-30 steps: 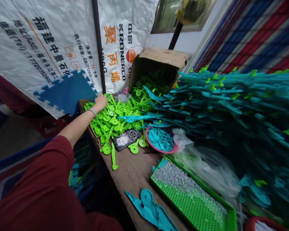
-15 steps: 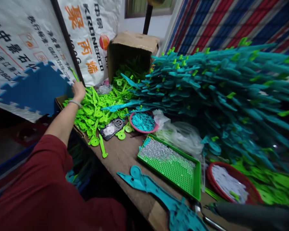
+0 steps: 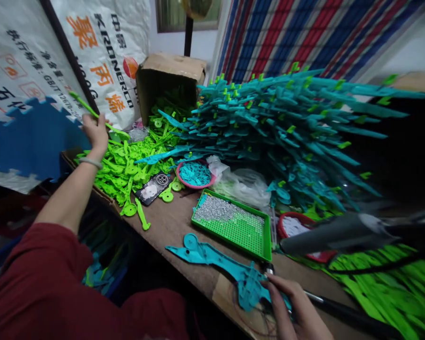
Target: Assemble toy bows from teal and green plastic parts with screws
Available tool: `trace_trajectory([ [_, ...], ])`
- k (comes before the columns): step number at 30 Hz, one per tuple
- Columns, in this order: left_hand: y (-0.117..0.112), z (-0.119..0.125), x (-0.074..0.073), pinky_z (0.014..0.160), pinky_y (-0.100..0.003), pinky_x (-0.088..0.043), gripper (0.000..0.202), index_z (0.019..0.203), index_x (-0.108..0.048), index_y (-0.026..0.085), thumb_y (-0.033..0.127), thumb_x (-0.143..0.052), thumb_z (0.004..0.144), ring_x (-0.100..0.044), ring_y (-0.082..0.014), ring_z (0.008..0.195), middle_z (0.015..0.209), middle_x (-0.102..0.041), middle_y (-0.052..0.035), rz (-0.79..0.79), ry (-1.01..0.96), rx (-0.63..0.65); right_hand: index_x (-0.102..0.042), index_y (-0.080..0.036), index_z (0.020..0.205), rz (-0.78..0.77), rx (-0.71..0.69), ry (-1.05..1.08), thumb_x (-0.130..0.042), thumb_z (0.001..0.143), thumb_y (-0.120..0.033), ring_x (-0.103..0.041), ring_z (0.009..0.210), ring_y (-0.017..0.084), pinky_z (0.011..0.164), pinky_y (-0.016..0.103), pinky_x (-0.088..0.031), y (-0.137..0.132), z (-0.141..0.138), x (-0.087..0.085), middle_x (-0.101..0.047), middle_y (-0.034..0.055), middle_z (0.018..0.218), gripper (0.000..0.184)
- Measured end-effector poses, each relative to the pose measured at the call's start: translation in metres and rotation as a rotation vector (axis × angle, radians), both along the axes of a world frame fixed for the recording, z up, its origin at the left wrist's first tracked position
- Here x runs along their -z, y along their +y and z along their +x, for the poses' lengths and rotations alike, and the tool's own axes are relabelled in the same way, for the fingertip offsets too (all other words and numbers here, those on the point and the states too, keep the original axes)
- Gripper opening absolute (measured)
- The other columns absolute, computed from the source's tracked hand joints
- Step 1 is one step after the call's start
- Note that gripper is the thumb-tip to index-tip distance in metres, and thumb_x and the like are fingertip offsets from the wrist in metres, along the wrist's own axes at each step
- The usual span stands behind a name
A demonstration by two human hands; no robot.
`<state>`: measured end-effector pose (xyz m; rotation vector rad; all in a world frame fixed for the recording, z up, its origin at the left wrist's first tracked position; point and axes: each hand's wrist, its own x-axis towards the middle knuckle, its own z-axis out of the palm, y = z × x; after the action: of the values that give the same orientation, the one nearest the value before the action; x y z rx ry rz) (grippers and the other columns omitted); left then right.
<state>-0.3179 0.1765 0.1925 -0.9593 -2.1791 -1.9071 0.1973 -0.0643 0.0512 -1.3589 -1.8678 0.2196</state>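
My left hand (image 3: 95, 134) is closed around a long lime-green plastic piece (image 3: 80, 101), raised over a heap of similar green pieces (image 3: 127, 160). At the lower right, my right hand (image 3: 295, 311) pinches the near end of a long teal sword-like plastic part (image 3: 217, 257), which lies on the brown tabletop (image 3: 163, 233). Its round lobe and pointed tip face left, and its ribbed inner side faces up. A green perforated tray (image 3: 248, 241) holding many small silvery bits sits just beyond that part.
A large stack of teal parts (image 3: 269, 123) fills the back right. A pink bowl (image 3: 194, 186) holds small teal pieces; a red basket (image 3: 286, 217) holds white ones. A phone (image 3: 153, 188), cardboard box (image 3: 177, 63) and plastic bag (image 3: 246, 184) are around. A grey cylindrical tool (image 3: 333, 233) crosses the right side.
My left hand has lifted slightly from the green heap, the green piece now plainly showing in it. My right hand has come into view at the teal part's end. The view has shifted right.
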Motion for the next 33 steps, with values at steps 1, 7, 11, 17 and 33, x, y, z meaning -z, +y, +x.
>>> trace_trajectory([
  [1, -0.008, 0.023, 0.003, 0.056, -0.018, -0.044, 0.025, 0.082, -0.043, 0.019, 0.017, -0.065, 0.093, -0.050, -0.0037, 0.051, 0.061, -0.051, 0.0121, 0.023, 0.017, 0.065, -0.064, -0.024, 0.101, -0.018, -0.010, 0.049, -0.056, 0.093, -0.026, -0.069, 0.075, 0.017, 0.068, 0.026, -0.055, -0.001, -0.005, -0.005, -0.070, 0.0034, 0.088, 0.011],
  [7, -0.108, 0.219, 0.067, 0.042, -0.022, -0.034, 0.038, 0.072, -0.047, 0.022, 0.039, -0.080, 0.077, -0.052, -0.0070, 0.044, 0.054, -0.046, 0.0107, 0.092, -0.042, 0.866, -0.062, -0.024, 0.099, 0.006, -0.091, 0.313, -0.051, 0.095, -0.019, -0.060, 0.111, 0.020, 0.093, 0.037, -0.052, 0.010, -0.087, -0.029, -0.060, 0.0084, 0.116, 0.012],
  [11, -0.159, 0.300, 0.107, 0.044, -0.022, -0.040, 0.035, 0.078, -0.049, 0.024, 0.050, -0.071, 0.083, -0.054, -0.0083, 0.046, 0.057, -0.052, 0.0089, 0.055, -0.549, 0.949, -0.058, -0.023, 0.103, -0.062, -0.136, 0.422, -0.044, 0.098, -0.019, -0.059, 0.106, 0.017, 0.090, 0.034, -0.051, 0.023, -0.123, -0.004, -0.058, 0.0081, 0.111, 0.016],
  [17, -0.184, 0.315, 0.150, 0.091, -0.031, -0.052, 0.028, 0.094, -0.063, 0.021, 0.048, -0.061, 0.091, -0.068, -0.0190, 0.095, 0.093, -0.072, -0.0038, -0.178, -0.921, 1.300, -0.061, -0.021, 0.092, -0.020, 0.097, 0.544, -0.049, 0.096, -0.023, -0.060, 0.100, 0.019, 0.088, 0.037, -0.051, 0.012, -0.097, 0.013, -0.060, 0.0074, 0.100, 0.012],
  [33, -0.213, 0.310, 0.164, 0.078, -0.034, -0.059, 0.037, 0.106, -0.069, 0.023, 0.054, -0.066, 0.085, -0.073, -0.0239, 0.086, 0.084, -0.070, -0.0020, -0.450, -1.123, 1.327, -0.056, -0.017, 0.072, -0.902, -0.229, 0.954, -0.074, 0.078, -0.042, -0.044, 0.040, 0.003, 0.037, 0.018, -0.027, 0.040, -0.050, -0.018, -0.063, -0.0035, 0.063, 0.031],
])
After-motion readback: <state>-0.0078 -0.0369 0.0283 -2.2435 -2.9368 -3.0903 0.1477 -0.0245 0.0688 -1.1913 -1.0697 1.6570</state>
